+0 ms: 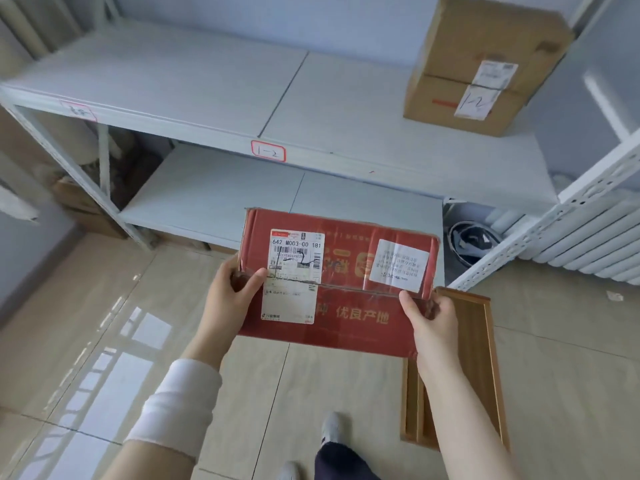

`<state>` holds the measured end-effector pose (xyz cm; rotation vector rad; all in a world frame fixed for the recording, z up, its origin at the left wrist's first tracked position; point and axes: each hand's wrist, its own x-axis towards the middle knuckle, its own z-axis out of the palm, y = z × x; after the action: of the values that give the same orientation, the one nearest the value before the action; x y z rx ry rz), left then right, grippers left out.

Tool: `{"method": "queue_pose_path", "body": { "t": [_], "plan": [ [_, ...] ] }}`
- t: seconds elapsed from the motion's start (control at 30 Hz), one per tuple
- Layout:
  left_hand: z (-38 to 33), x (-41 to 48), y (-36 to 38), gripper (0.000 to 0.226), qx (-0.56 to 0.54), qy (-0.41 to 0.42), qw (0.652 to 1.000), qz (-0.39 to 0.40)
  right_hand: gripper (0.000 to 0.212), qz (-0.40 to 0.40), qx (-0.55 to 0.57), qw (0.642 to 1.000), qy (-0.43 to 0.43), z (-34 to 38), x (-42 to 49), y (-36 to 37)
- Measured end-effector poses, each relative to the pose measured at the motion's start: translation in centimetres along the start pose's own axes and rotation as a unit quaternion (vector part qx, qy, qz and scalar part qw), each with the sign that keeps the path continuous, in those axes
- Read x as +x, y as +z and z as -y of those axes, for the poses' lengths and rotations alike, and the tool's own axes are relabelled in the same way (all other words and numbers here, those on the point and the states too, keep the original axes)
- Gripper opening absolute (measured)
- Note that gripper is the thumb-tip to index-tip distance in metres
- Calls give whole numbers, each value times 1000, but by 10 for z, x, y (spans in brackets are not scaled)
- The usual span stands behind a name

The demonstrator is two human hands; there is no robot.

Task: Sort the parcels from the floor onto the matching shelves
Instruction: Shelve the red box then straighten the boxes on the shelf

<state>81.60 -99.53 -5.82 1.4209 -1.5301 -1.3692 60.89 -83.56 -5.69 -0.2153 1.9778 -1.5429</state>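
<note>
I am holding the red parcel (349, 306) over the floor (104, 306), before the lower shelf (207, 188), left hand (230, 292) gripping its left edge, right hand (433, 323) gripping its right. Its label (296, 258) is reading "642 M003-00 181"; the upper shelf (173, 81) tag (268, 151) is showing "1-2".

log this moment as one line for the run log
holding: red parcel | left hand: grips its left edge | right hand: grips its right edge | tag: 1-2 | brown box: on tagged shelf, right end
</note>
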Motion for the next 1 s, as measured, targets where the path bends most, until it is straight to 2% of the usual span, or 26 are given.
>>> {"method": "queue_pose_path", "body": {
  "t": [0.27,0.4,0.57,0.87,1.0],
  "plan": [
    [-82,92,2,21,-44,91,995,-3,37,-12,55,993,-107,96,61,45],
    [-109,132,8,26,-51,119,992,-2,36,-10,71,989,-133,132,91,60],
    [-127,169,12,22,-67,123,990,1,37,-22,80,986,-141,155,117,78],
    [-162,253,-3,33,-79,161,983,34,52,-34,64,983,-171,189,163,135],
    [-163,302,-7,39,-80,169,980,74,47,-17,60,979,-197,200,192,166]
  ]
}}
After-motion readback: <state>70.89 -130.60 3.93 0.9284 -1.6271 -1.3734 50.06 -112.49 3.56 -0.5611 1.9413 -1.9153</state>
